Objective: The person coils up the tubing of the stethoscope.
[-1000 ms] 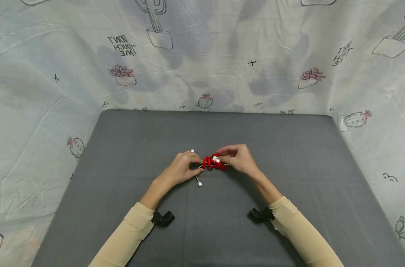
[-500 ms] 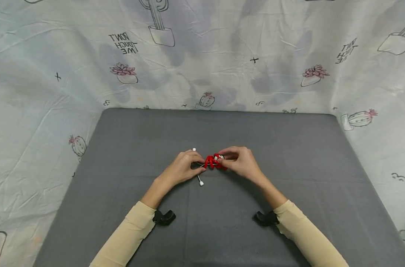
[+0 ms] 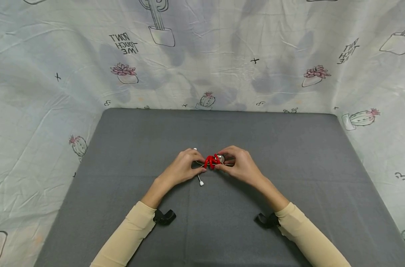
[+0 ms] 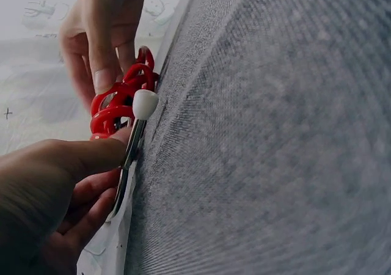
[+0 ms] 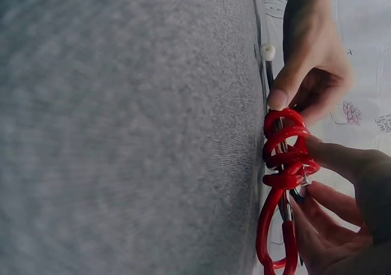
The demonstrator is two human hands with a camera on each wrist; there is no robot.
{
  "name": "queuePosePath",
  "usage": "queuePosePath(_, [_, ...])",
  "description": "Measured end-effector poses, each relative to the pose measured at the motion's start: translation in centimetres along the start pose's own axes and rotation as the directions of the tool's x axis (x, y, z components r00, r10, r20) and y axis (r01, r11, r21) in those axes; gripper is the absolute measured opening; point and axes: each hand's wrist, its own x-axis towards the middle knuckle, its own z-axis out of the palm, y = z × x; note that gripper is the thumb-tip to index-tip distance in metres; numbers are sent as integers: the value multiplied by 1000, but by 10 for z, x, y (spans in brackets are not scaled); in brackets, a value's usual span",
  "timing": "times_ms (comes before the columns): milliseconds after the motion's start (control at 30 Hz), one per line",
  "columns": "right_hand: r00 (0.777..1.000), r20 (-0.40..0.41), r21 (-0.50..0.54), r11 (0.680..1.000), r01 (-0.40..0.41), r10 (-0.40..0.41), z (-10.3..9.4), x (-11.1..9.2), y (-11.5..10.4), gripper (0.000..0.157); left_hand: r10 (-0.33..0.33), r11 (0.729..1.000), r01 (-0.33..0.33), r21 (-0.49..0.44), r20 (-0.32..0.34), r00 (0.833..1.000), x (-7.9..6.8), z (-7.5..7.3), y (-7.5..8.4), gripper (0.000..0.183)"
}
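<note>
A glossy red coil (image 3: pixel 210 162) winds around a thin metal rod (image 5: pixel 281 142) between the two hands, close over the grey surface. My left hand (image 3: pixel 183 166) pinches the coil's left end, where the rod comes out. There a metal crosspiece with white rounded caps (image 4: pixel 145 104) sticks out on both sides of the hand. My right hand (image 3: pixel 241 163) holds the coil's other end between thumb and fingers. A small silvery piece (image 3: pixel 221 158) shows by its fingertips. In the right wrist view a longer red loop (image 5: pixel 263 229) extends below the turns, partly beside the right fingers.
The grey cloth-covered table (image 3: pixel 155 137) spreads around the hands. Pale curtain (image 3: pixel 222 55) with cactus prints hangs behind and at both sides. Black wrist mounts (image 3: pixel 165 217) sit at the cuffs of the light yellow sleeves (image 3: pixel 310 231).
The right hand has shifted its grip: its thumb has moved down to the coil's near side, and the silvery piece has turned by its fingers. The left hand keeps its hold nearly in place.
</note>
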Motion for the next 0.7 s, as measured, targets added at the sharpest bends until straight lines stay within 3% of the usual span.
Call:
queuePosePath(433, [995,-35,-95,991,95,-99,-3,-6,1,44,-39,999,38,30,12,999,-1,-9,4,36])
queuePosePath(700, [972,-87,-182,962,202,-220,-12,-8,4,45,-99,993,96,72,38,994,-3,-12,6,50])
